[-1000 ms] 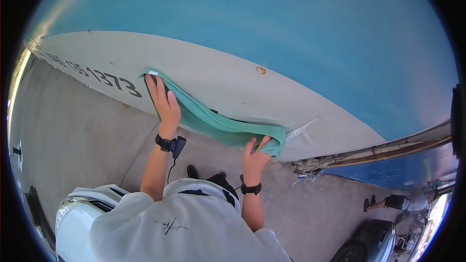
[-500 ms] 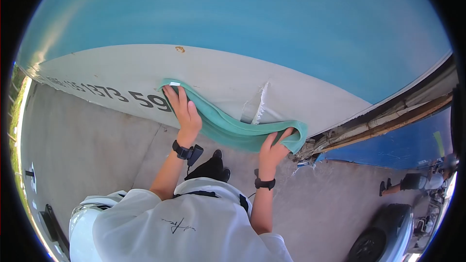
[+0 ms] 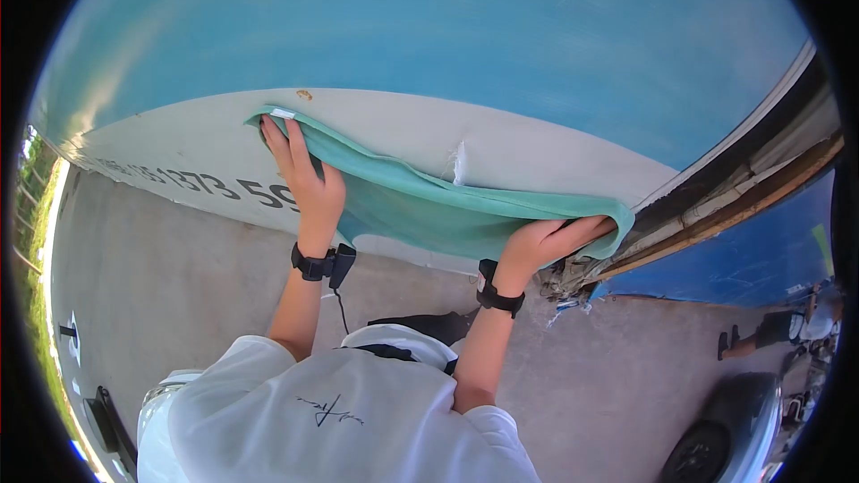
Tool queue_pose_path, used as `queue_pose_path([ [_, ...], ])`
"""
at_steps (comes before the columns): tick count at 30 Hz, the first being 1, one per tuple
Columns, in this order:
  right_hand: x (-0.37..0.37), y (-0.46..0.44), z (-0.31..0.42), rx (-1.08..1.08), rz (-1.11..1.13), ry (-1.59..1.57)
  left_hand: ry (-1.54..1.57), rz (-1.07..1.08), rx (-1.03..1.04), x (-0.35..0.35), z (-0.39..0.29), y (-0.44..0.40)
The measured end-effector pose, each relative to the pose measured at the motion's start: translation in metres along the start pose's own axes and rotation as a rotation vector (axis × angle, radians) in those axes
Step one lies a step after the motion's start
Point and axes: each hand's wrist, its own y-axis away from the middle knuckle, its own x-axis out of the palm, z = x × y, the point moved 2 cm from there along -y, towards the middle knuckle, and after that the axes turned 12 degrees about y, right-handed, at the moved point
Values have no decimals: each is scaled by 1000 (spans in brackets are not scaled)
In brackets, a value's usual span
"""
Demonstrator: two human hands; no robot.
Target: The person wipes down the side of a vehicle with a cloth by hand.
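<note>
A green cloth is stretched sideways against the white lower band of a large blue and white sheet-like surface. My left hand holds the cloth's left end near a small white label, its fingers pointing up and pressed to the fabric. At the right end, my right hand grips the cloth, with its fingertips tucked inside the fold and partly hidden. The cloth spans both hands and sags a little between them. Just above its upper edge shows a whitish torn patch in the band.
Dark printed digits run along the band to the left. A frayed wooden edge and a blue panel lie at the right. Lower right are a car and another person. Concrete floor lies below.
Both hands have moved apart, the left one up and leftward, the right one rightward. The cloth is spread wider and higher, covering the lower part of the torn patch.
</note>
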Motion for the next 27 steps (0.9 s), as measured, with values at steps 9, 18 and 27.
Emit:
queue_pose_path([
  [9,0,28,-36,-57,135,47,-28,-5,-10,10,-1,8],
  [18,1,25,-37,-97,74,70,-102,-13,-20,-10,-1,-14],
  [27,22,31,-35,-152,-75,97,-52,25,-55,-26,-9,-43],
])
